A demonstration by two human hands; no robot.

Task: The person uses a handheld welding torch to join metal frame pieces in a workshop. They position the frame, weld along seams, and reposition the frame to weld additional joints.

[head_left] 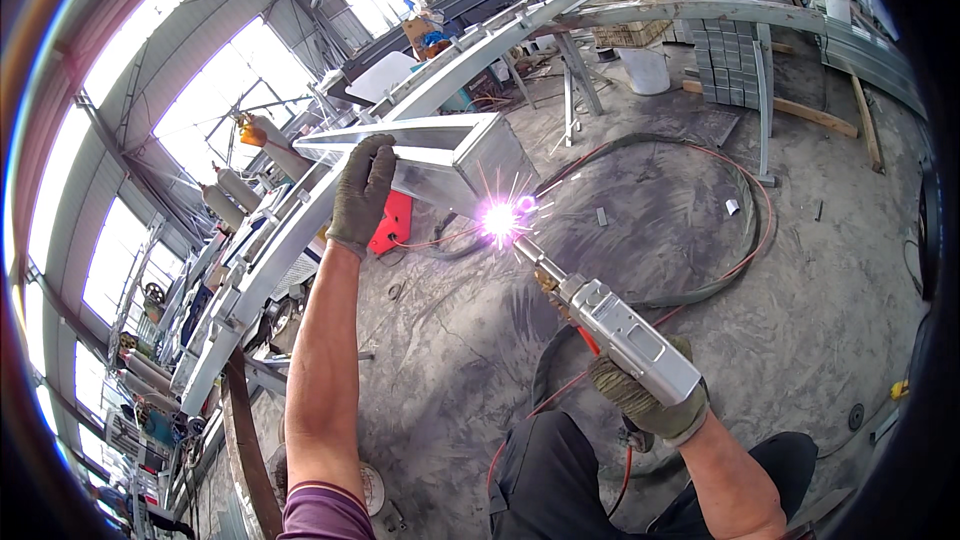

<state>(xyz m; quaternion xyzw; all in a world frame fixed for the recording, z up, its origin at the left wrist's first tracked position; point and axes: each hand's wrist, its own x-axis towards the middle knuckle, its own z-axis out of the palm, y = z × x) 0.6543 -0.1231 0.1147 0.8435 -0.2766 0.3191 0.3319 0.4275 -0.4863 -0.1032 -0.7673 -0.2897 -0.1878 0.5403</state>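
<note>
My right hand (650,402), in a dark green work glove, is closed round the grip of a silver hand-held welding gun (625,335). The gun's nozzle points up and left at the lower corner of a box-shaped metal frame (492,162), where a bright pink-white glare with flying sparks hides the joint. My left hand (362,198), gloved the same way, grips the frame's near upper edge, fingers folded over it. The frame rests tilted on a long grey steel beam (270,245). Below the frame a red, flat-sided piece (393,223) with a thin wire attached hangs near my left wrist.
A black hose with an orange line (745,270) loops over the concrete floor (460,340). Steel tubing (728,60) is stacked at the far right, behind a white bucket (643,70) and a trestle beam (690,10). Gas cylinders (235,190) stand at left.
</note>
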